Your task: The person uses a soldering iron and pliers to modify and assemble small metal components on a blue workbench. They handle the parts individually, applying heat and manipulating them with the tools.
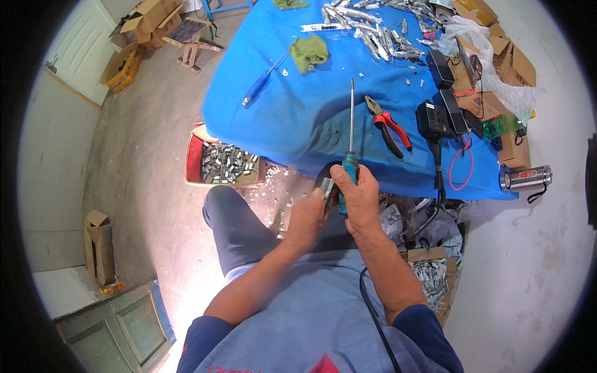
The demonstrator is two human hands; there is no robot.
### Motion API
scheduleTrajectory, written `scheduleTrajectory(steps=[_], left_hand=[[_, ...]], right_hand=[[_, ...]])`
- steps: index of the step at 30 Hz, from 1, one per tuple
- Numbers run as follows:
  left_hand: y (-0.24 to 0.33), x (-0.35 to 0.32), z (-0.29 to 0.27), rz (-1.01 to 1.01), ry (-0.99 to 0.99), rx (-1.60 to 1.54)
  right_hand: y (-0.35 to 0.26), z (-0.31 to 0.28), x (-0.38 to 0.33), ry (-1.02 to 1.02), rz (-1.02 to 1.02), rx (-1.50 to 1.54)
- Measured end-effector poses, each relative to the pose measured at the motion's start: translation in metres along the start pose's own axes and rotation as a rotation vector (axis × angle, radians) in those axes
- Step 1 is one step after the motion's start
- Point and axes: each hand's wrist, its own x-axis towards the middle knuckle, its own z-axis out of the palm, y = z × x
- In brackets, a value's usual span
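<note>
My right hand (360, 194) is wrapped round the teal handle of a screwdriver (352, 121), whose long shaft points away from me over the table's near edge. Close beside it, my left hand (305, 219) grips a small silvery metal piece (327, 184); my fingers partly cover it, and its kind is unclear. The two hands meet above my lap, the right thumb near the metal piece. On the blue table cover (286, 124), pliers (390, 127) with red and black handles lie right of the shaft. A second screwdriver (256, 89) with a blue handle lies farther left.
Many silvery parts (379, 31) are heaped at the far side, near a green cloth (309, 53). Black power adapters (432, 119) with cables sit at right, by a metal flask (526, 178). Below the table edge stands a red box (194, 158) of small metal pieces.
</note>
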Motion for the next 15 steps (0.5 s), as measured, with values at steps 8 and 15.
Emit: scheduleTrajectory(steps=[8,15], left_hand=[[0.007,-0.018,-0.002,-0.004,-0.038,0.182],[0.004,-0.028,-0.003,-0.094,-0.107,-0.004]], right_hand=[[-0.012,-0.010,-0.009,-0.183,0.014,0.077],[-0.018,-0.021,-0.009,-0.326,0.072,0.019]])
